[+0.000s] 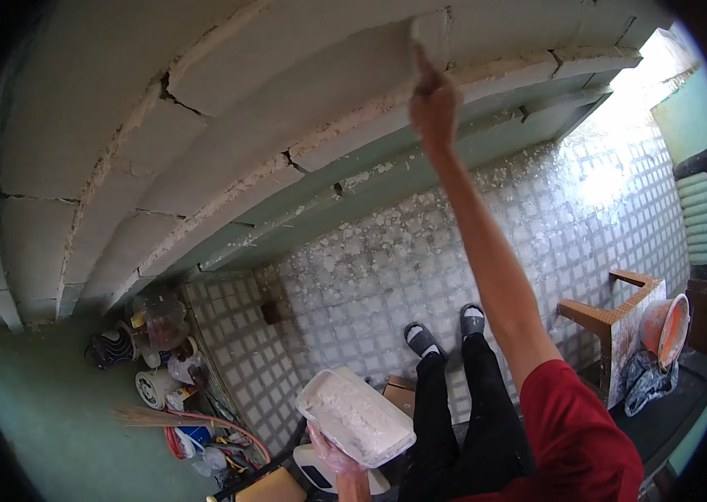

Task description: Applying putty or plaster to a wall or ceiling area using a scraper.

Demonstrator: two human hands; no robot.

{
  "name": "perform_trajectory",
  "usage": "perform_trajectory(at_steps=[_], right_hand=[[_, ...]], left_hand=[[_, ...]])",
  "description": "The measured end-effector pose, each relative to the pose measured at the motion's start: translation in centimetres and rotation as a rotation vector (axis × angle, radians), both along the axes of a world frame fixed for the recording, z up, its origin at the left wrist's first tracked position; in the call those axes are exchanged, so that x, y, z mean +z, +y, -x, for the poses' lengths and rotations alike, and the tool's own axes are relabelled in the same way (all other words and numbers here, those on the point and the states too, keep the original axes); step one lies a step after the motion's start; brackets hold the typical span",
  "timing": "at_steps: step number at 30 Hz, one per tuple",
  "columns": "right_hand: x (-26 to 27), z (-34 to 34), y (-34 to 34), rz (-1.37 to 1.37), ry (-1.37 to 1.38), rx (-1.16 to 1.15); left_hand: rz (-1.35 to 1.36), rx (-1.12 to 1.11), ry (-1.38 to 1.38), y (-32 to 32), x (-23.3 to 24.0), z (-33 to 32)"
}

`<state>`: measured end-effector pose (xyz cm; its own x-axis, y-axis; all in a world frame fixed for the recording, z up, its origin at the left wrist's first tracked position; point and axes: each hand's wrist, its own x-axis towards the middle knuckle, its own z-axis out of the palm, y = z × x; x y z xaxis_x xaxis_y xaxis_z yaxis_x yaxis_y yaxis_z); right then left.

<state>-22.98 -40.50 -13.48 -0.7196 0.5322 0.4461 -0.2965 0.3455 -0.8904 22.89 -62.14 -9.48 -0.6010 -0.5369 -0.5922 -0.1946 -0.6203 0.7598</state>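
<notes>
My right hand (436, 103) is raised at arm's length to the wall of pale blocks (303, 81), its fingers closed on a small pale-edged tool, perhaps a putty knife, that touches the wall face. The tool is blurred, so its kind is unsure. Low in the view, my left hand (336, 453) supports a white plastic tray (406, 444) from its lower left side. Wet white plaster or putty (356, 414) coats the tray's inside, and white smears cover the left hand. Rough ledges and dark cracks run along the wall's block joints.
White flakes lie on the tiled floor (353, 282). A brown stool (607, 314) stands at the right, beside an orange-lined basin (673, 329) and a crumpled plastic bag (651, 383). Buckets (156, 388), a straw broom (146, 416) and a red hose (246, 430) crowd the lower left.
</notes>
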Motion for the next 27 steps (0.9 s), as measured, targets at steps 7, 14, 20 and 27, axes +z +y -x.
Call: perform_trajectory(at_steps=[7, 14, 20, 27], right_hand=[[-1.5, -1.6, -10.7, -0.189, 0.204, 0.097], [0.7, -2.5, -1.3, -0.111, -0.08, -0.021], [1.4, -0.2, -1.9, -0.159, 0.04, -0.144], [2.8, -2.1, -14.0, -0.136, 0.144, 0.168]], left_hand=[[0.038, -0.028, -0.035, 0.1, 0.0, 0.8], [0.021, 0.018, -0.057, 0.7, 0.2, 1.6], [-0.006, -0.051, -0.012, -0.6, -1.0, -0.1], [-0.04, 0.076, -0.034, -1.1, -0.3, 0.0]])
